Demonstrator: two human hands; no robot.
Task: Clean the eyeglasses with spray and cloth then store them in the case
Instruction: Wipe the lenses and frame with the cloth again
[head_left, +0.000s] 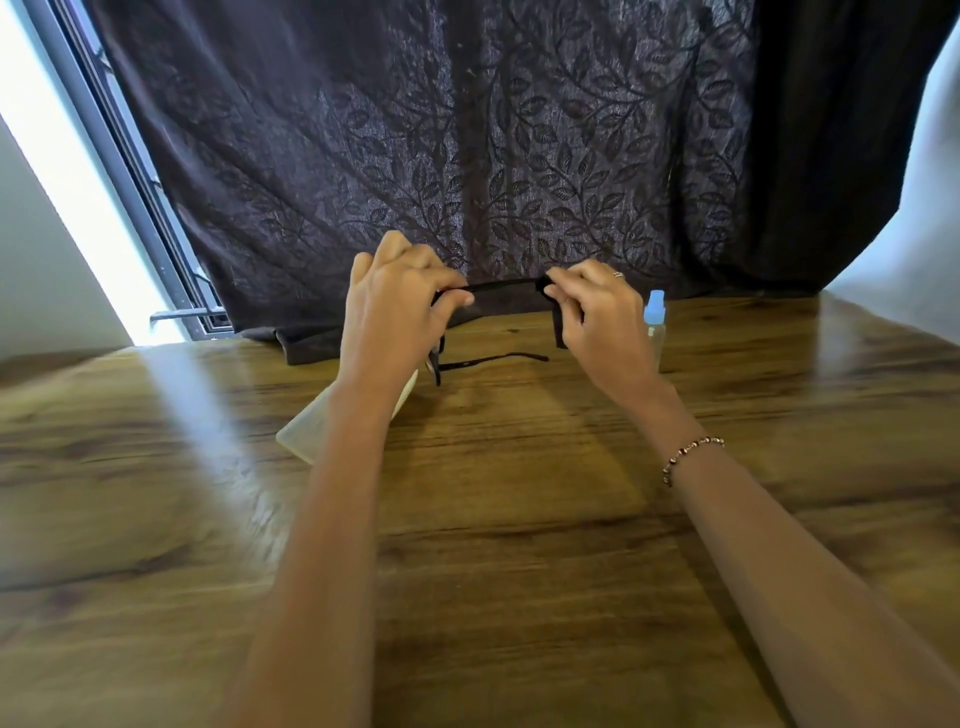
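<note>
Above the far part of the wooden table (519, 519), my left hand (395, 317) and my right hand (597, 317) each pinch one end of a black strip, apparently the cloth (498, 287), stretched between them. The black eyeglasses (488, 358) hang just under my left hand, with one thin temple arm pointing right. I cannot tell which fingers grip the frame. A small clear spray bottle (655, 317) with a pale blue cap stands upright behind my right hand. A pale translucent case (306, 436) lies on the table, partly hidden under my left forearm.
A dark leaf-patterned curtain (467, 156) hangs along the table's far edge and drapes onto it. A window frame (130, 171) with bright light runs down the left. White wall shows at the right.
</note>
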